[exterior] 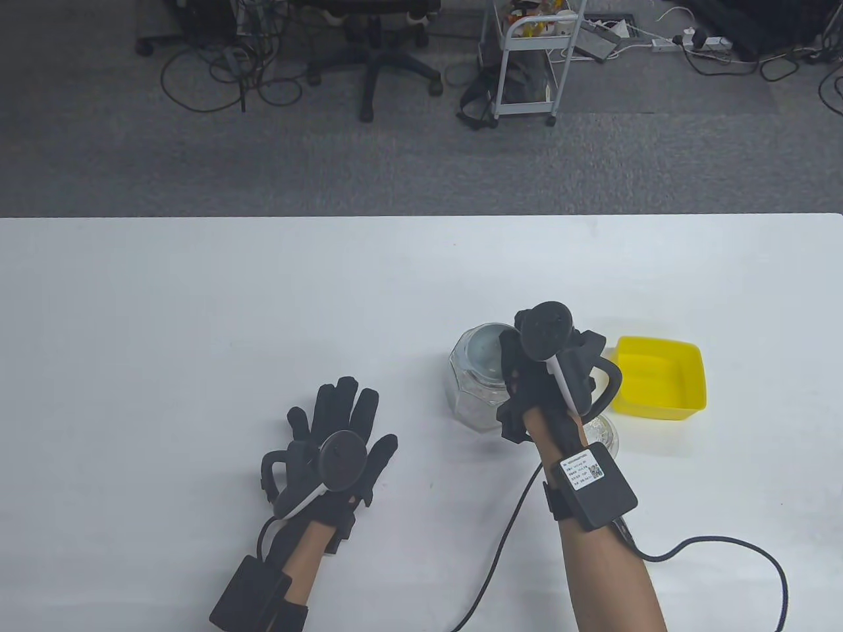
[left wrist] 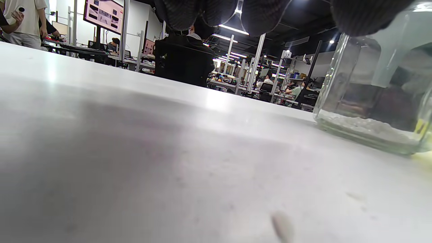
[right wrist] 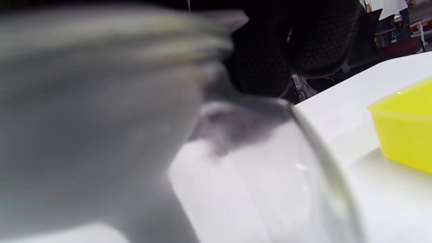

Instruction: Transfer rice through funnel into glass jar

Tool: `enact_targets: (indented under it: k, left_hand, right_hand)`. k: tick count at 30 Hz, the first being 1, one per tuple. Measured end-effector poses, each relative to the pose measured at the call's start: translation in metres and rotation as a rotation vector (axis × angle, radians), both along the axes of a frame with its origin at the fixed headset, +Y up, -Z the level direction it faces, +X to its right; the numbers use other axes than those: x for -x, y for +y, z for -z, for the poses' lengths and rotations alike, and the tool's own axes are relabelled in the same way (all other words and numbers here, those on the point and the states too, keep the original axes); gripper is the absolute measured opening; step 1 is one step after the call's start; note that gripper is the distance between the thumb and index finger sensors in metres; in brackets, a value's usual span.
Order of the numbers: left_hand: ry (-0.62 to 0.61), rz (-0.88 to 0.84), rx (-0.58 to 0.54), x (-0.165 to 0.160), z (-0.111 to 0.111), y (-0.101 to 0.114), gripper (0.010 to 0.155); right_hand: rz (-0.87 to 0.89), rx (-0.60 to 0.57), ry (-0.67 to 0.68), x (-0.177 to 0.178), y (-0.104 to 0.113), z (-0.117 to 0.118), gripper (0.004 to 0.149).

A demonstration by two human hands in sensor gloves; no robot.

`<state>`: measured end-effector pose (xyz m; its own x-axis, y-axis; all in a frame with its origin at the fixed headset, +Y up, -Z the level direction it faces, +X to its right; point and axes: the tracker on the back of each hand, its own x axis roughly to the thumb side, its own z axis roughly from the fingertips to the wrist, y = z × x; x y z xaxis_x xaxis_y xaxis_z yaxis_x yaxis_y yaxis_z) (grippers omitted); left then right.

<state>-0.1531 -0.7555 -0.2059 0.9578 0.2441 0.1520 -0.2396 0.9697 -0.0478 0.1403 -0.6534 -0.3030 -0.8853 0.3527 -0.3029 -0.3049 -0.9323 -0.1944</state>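
Note:
A glass jar (exterior: 471, 395) stands on the white table (exterior: 197, 316), with a grey translucent funnel (exterior: 484, 349) seated in its mouth. My right hand (exterior: 510, 359) is over the jar's right side and its fingers (right wrist: 270, 57) grip the funnel's rim. The funnel (right wrist: 101, 84) fills the right wrist view, blurred. In the left wrist view the jar (left wrist: 357, 87) has a thin layer of white rice (left wrist: 364, 130) on its bottom, and the funnel spout (left wrist: 391, 57) hangs inside it. My left hand (exterior: 342, 415) rests flat on the table, fingers spread and empty, left of the jar.
A yellow plastic tray (exterior: 658, 385) sits just right of the jar; it also shows in the right wrist view (right wrist: 405, 131). A small glass piece (exterior: 604, 431) lies partly hidden under my right wrist. A black cable (exterior: 724, 546) trails from my right arm.

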Motion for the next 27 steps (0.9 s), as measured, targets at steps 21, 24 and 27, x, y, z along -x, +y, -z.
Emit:
enact_targets:
  k: [21,24,27]
  left_hand:
    - [0.028,-0.022,-0.009,0.008,0.002,0.002,0.077]
    - [0.033,-0.01,-0.02,0.01,0.001,0.003,0.077]
    - [0.037,-0.014,-0.023,0.01,0.001,0.004,0.077]
  right_hand:
    - [0.412,-0.368,-0.05,-0.135,-0.012,-0.059,0.043]
    - [0.354,-0.387,-0.161,-0.163,-0.033,-0.059,0.044]
    - [0.276,-0.36,-0.234,-0.179,-0.048,-0.059,0.044]
